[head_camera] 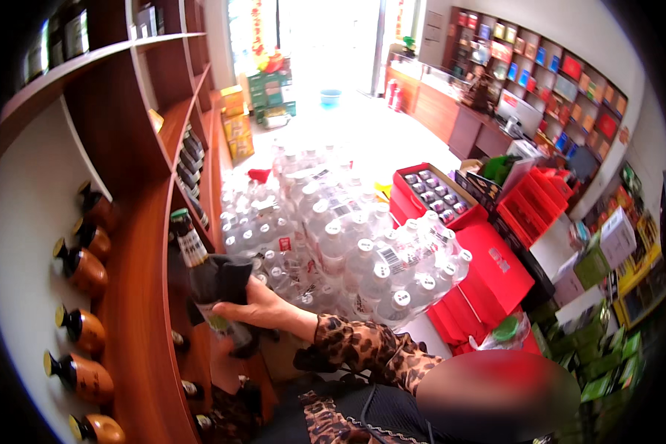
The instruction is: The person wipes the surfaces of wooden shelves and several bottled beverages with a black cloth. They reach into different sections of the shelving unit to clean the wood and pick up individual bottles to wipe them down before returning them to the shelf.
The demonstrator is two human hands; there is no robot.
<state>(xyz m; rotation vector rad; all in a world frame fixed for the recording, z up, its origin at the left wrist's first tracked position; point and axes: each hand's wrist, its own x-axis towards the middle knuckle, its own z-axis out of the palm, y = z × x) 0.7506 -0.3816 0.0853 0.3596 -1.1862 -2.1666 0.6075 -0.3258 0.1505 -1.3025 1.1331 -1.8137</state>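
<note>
A dark glass bottle (200,277) with a green cap and pale labels is tilted in front of the wooden shelf. My right hand (263,308), in a leopard-print sleeve, presses a black cloth (227,275) around the bottle's middle, thumb on its near side. Lower down, my left hand (226,355) is at the bottle's base; it is blurred, and its fingers are partly hidden behind the glass.
Brown jugs (86,269) with black necks line the wooden shelf (139,311) at left. Shrink-wrapped clear bottles (361,261) are stacked beside my right arm. Further right are an open red box (433,194) of cans and red cartons (491,258). Several bottles lie on lower shelves.
</note>
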